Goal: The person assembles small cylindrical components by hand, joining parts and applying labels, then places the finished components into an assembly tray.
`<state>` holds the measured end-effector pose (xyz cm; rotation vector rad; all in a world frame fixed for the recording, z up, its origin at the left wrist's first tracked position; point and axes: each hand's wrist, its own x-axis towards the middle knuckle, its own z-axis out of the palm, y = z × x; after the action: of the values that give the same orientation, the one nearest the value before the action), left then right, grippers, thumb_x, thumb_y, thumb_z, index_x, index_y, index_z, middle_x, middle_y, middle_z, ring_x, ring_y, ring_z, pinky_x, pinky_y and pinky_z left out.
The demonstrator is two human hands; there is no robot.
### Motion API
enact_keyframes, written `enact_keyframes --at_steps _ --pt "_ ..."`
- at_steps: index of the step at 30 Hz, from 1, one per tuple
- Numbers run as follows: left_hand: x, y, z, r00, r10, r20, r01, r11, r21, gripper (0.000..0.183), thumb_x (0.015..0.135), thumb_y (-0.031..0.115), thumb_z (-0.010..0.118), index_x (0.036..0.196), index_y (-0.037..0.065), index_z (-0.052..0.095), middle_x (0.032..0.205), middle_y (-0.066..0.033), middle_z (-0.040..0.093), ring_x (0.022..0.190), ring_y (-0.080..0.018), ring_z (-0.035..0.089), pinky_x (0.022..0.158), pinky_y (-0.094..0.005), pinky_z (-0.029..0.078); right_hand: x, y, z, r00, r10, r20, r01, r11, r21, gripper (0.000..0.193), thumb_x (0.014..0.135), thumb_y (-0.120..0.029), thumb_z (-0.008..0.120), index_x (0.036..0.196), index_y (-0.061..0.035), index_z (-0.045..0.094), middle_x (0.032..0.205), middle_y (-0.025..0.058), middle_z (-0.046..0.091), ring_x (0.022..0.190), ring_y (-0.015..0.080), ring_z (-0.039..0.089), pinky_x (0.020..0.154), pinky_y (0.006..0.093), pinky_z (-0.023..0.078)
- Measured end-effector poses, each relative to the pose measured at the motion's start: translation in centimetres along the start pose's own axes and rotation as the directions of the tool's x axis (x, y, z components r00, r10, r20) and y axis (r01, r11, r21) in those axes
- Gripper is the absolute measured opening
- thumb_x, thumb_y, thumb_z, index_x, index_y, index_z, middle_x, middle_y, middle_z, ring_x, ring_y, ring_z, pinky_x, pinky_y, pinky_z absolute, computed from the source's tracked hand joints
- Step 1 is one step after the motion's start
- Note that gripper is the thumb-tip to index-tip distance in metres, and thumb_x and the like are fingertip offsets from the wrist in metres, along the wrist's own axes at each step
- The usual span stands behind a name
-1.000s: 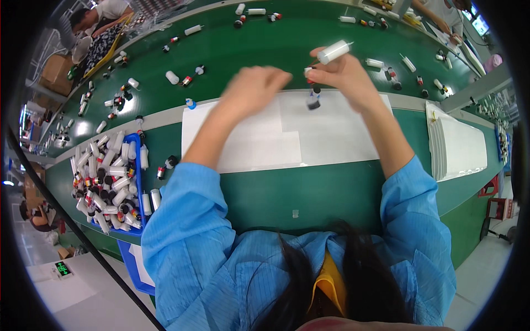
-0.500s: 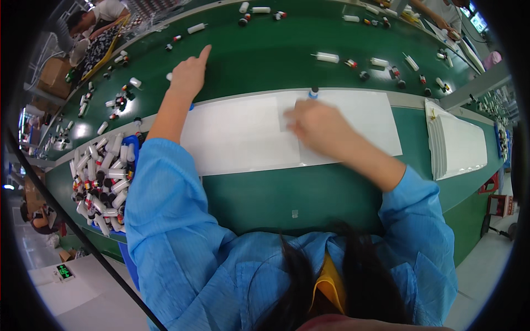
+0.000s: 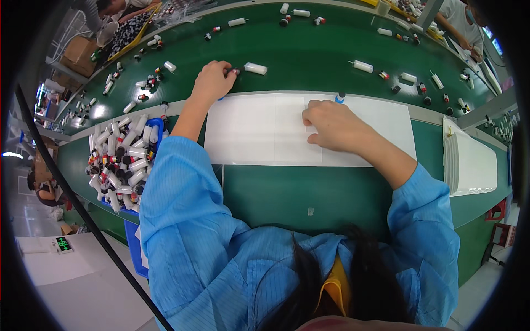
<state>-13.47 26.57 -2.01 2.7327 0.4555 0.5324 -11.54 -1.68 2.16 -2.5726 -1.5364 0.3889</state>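
My left hand (image 3: pixel 212 81) reaches over the white sheet (image 3: pixel 248 132) onto the green belt (image 3: pixel 309 44). Its fingertips pinch a small dark and red cap (image 3: pixel 235 71), just left of a white tube (image 3: pixel 255 68) lying on the belt. My right hand (image 3: pixel 333 126) rests knuckles-up on the white sheet with its fingers curled under; nothing shows in it. A small blue-capped piece (image 3: pixel 340 97) stands at the sheet's far edge, just beyond that hand.
A blue bin (image 3: pixel 118 163) heaped with white tubes sits at my left. More tubes and small caps are scattered along the belt (image 3: pixel 386 71). A stack of white trays (image 3: pixel 469 160) lies at the right. Other people work at the far corners.
My left hand slid right along the belt and closed its fingers on the small cap. My right hand left a white tube on the belt and came to rest on the sheet.
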Motion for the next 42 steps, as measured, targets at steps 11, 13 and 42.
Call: enact_keyframes --at_steps 11,13,42 --pt "0.1 2.4 -0.8 0.922 0.382 0.064 -0.386 0.919 0.079 0.016 0.076 0.007 0.052 0.085 0.002 0.064 0.088 -0.0115 0.06 0.08 -0.0284 0.059 0.073 -0.0353 0.046 1.3 -0.5 -1.3 0.983 0.044 0.176 -0.042 0.999 -0.016 0.008 0.064 -0.003 0.058 0.071 -0.0009 0.058 0.079 0.0155 0.058 0.081 0.0271 0.056 0.064 0.0371 0.047" --pt "0.3 3.1 -0.7 0.958 0.274 0.088 -0.282 0.955 0.097 0.014 0.077 0.01 0.055 0.085 0.002 0.064 0.086 -0.0121 0.061 0.079 -0.0274 0.06 0.072 -0.0353 0.047 2.3 0.4 -1.2 0.971 0.05 0.236 -0.05 0.999 -0.003 0.008 0.064 -0.005 0.058 0.071 -0.0011 0.057 0.08 0.0157 0.058 0.079 0.0276 0.057 0.063 0.037 0.047" --pt "-2.4 12.1 4.5 0.844 0.365 0.392 0.5 -0.275 -0.821 0.023 0.09 0.014 0.045 0.109 0.001 0.048 0.081 -0.0042 0.051 0.068 -0.0096 0.047 0.078 -0.0298 0.045 -4.3 4.8 2.1 0.766 0.181 -0.616 0.182 0.859 0.479 0.009 0.069 -0.009 0.066 0.071 -0.0068 0.057 0.066 0.0021 0.052 0.058 0.0145 0.052 0.054 0.0251 0.041"
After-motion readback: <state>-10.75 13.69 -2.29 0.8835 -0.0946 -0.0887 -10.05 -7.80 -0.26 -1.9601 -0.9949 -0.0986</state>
